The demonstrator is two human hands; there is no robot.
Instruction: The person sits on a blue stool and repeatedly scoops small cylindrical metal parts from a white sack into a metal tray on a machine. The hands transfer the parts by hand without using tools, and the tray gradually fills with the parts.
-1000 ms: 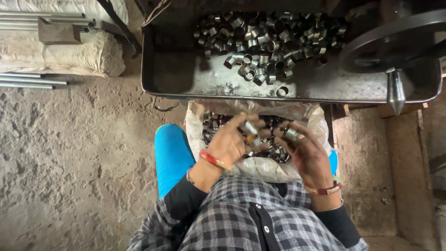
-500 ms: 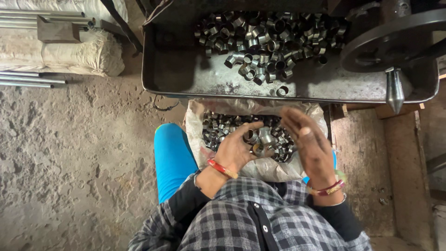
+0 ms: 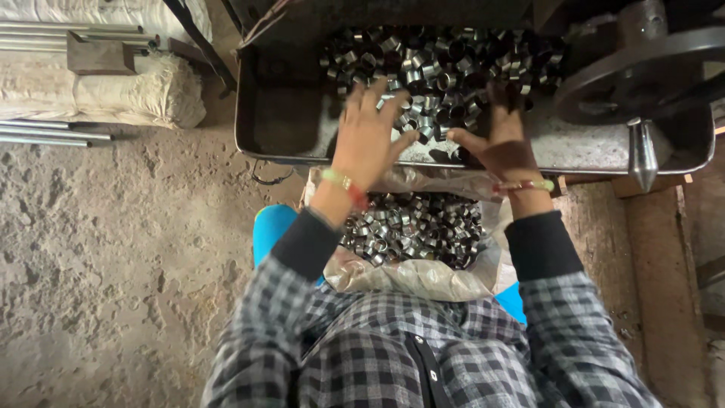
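Both hands reach forward over the near rim of a dark metal tray [image 3: 279,128] onto its heap of short metal rings [image 3: 445,64]. The left hand [image 3: 370,132] is spread wide, fingers splayed on the near edge of the heap; the right hand [image 3: 502,140] is also open, thumb out, resting on rings just beside it. Whether either grasps a ring cannot be told. The tray's left part is bare, leaving room there, while a dark wheel [image 3: 642,72] crowds its right end. Below the rim, an open sack [image 3: 423,276] of more rings [image 3: 415,227] sits on the person's lap, between the forearms. Rough concrete floor [image 3: 113,264] lies open to the left.
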